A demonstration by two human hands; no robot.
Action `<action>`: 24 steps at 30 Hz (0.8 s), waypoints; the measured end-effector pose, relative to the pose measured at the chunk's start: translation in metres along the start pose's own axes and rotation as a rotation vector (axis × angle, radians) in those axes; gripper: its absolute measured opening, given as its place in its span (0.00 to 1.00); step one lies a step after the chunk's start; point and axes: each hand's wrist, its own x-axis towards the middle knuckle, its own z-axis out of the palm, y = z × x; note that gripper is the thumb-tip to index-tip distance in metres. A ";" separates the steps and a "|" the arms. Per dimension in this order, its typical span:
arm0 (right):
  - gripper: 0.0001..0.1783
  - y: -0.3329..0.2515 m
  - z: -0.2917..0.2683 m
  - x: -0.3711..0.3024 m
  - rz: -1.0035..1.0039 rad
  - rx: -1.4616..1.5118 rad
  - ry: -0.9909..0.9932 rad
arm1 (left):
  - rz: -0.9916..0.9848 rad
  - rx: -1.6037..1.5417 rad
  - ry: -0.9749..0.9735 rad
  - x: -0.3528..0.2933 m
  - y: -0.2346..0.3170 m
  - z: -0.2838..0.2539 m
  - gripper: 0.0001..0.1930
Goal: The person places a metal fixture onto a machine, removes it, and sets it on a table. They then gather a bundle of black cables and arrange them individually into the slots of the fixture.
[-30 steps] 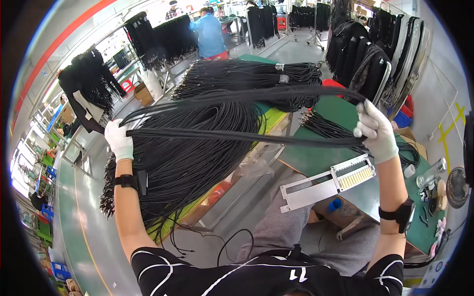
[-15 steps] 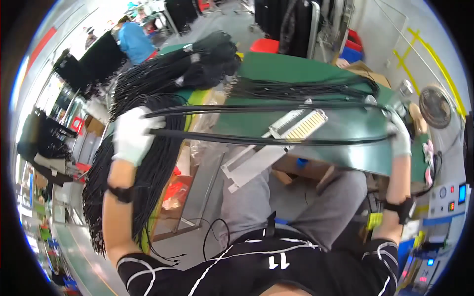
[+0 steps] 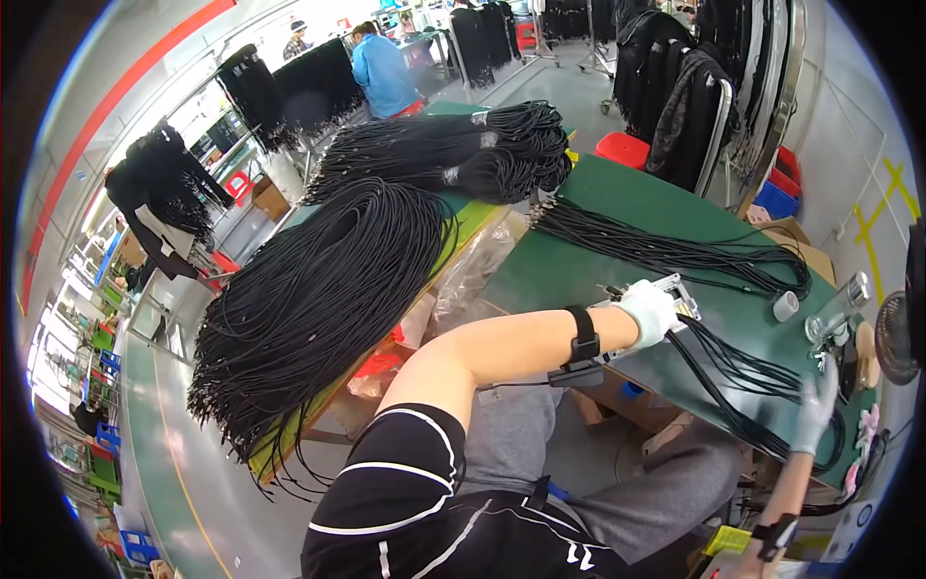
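A bundle of thin black cables [image 3: 738, 367] runs across the green table between my hands. My white-gloved left hand [image 3: 648, 311] is closed around one end of it, at a pale metal fixture [image 3: 683, 289] that the hand and forearm partly cover. At the bundle's looped right end is my gloved right hand [image 3: 818, 405], close against the cables. Motion smears its fingers, so I cannot see whether they grip. The cables lie low over the tabletop and curve around near its right edge.
Another black cable bundle [image 3: 666, 241] lies along the far side of the green table [image 3: 588, 261]. Large cable heaps [image 3: 328, 289] cover the bench at left. A glass jar [image 3: 837, 307], a small white cup [image 3: 785, 307] and a fan [image 3: 897, 338] stand at right.
Both hands held the cables stretched out in the air. My left hand has moved right to the fixture, and my right hand lower toward the table's right edge. The view has turned left.
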 end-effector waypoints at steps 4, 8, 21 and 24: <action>0.54 -0.173 0.130 -0.048 -0.587 -0.554 -0.467 | 0.092 0.091 0.081 0.018 0.014 0.001 0.09; 0.53 -0.148 0.180 -0.047 -0.504 -0.592 -0.334 | 0.130 0.158 0.104 0.023 0.022 0.001 0.09; 0.27 0.061 0.008 0.001 -0.275 -0.953 -0.152 | 0.075 -0.015 0.155 0.017 0.009 0.033 0.09; 0.30 0.082 -0.009 0.009 -0.155 -1.072 -0.183 | 0.071 -0.041 -0.004 0.031 0.019 0.034 0.10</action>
